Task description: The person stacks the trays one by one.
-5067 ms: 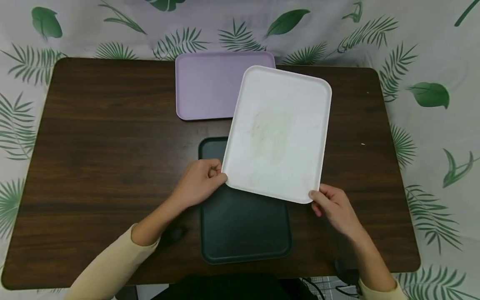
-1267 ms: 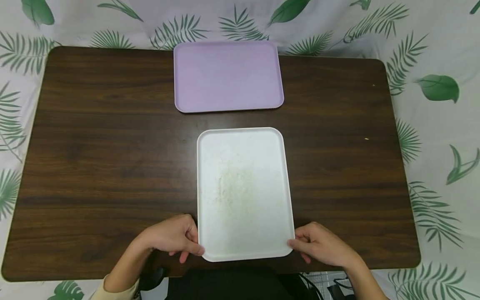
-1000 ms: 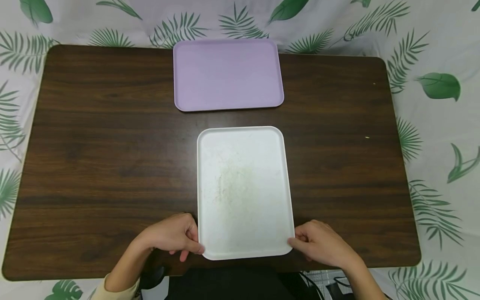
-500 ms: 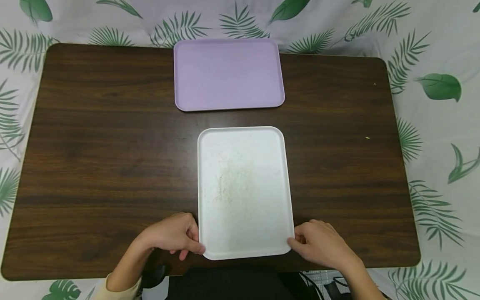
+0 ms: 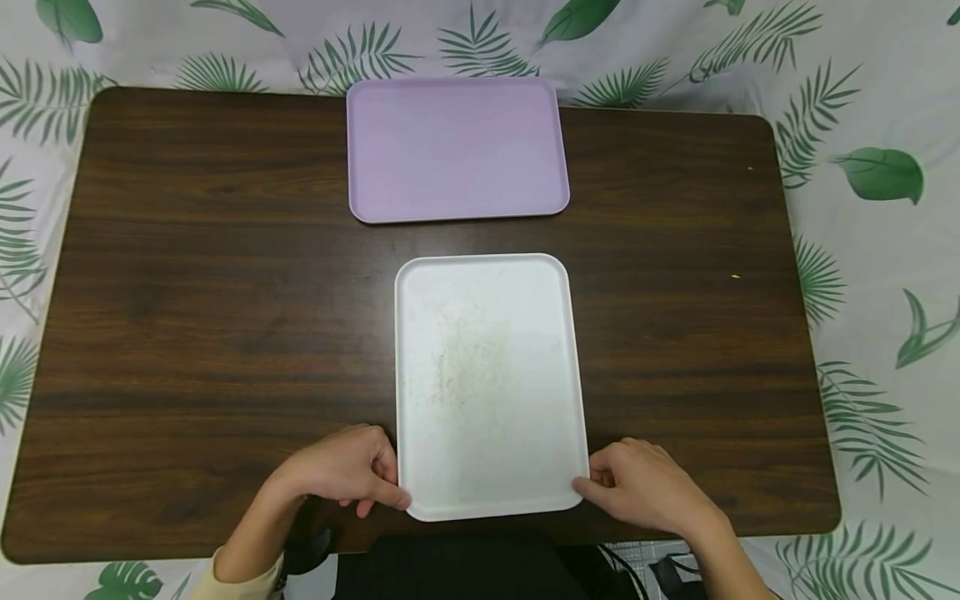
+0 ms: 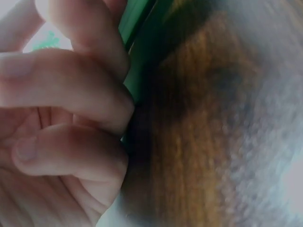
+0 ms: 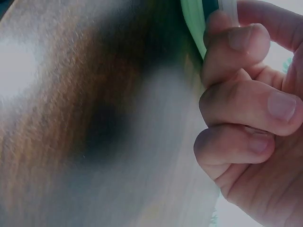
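Note:
A white rectangular tray [image 5: 487,375] with a faint stained middle lies lengthwise at the table's near side. At its near left corner my left hand [image 5: 345,467] pinches the rim, thumb on top. My right hand [image 5: 641,487] holds the near right corner the same way. Both wrist views show curled fingers by the tray edge. A green tray edge [image 7: 191,21] shows there beside a pale rim in the right wrist view; from above, the white tray hides the green one.
A lilac tray [image 5: 457,150] lies crosswise at the far edge of the dark wooden table [image 5: 225,292], apart from the white one. A tiny yellow scrap [image 5: 736,277] is on the right. Leaf-print cloth [image 5: 873,250] surrounds the table.
About five seconds ago both hands held the white tray tilted, partly over the dark green tray. It then came down toward me and covered that tray. Over the last second hardly anything moves.

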The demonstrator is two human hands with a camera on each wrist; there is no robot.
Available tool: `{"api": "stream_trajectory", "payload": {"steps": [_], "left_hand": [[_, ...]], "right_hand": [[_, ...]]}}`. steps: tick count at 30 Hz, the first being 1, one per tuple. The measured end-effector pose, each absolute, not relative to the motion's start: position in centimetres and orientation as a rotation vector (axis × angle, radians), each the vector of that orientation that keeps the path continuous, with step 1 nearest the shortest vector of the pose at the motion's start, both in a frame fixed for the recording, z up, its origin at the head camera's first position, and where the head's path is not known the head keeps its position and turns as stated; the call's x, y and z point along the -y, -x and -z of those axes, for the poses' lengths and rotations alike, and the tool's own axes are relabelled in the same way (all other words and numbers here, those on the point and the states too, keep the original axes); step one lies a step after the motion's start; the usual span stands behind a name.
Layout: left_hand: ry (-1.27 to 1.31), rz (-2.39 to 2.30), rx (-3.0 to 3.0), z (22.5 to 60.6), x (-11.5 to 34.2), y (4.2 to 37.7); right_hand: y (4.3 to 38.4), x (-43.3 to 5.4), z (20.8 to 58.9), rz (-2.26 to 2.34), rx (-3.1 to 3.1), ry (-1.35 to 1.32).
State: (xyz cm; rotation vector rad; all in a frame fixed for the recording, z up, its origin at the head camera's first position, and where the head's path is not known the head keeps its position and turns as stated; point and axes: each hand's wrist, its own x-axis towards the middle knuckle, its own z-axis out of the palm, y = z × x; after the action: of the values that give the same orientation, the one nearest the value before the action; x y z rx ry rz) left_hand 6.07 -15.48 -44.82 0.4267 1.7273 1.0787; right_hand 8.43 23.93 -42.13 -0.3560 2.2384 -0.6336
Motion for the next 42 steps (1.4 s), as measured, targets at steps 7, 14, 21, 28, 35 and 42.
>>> {"api": "stream_trajectory", "payload": {"steps": [7, 14, 21, 28, 35, 42], "left_hand": [[-0.478, -1.069, -1.753, 44.7, 15.8, -5.9], [-0.520, -1.066, -1.881, 44.4, 16.6, -5.3], [-0.412, -1.149, -1.992, 44.0, 17.9, -4.4], [-0.243, -1.209, -2.185, 43.7, 18.9, -3.2], [-0.105, -1.212, -2.310, 43.1, 19.9, -2.0], [-0.034, -1.169, -2.450, 43.0, 20.8, -0.5]], "right_hand": [[-8.1, -24.4, 41.8, 0.643, -2.242, 0.343], [-7.3, -24.9, 41.5, 0.651, -2.325, 0.301], [-5.3, -25.4, 41.4, 0.661, -2.457, 0.250], [-2.5, -25.6, 40.8, 0.680, -2.550, 0.146], [0.7, -25.1, 40.7, 0.720, -2.599, 0.021], [3.6, -24.6, 40.8, 0.755, -2.611, -0.008]]}}
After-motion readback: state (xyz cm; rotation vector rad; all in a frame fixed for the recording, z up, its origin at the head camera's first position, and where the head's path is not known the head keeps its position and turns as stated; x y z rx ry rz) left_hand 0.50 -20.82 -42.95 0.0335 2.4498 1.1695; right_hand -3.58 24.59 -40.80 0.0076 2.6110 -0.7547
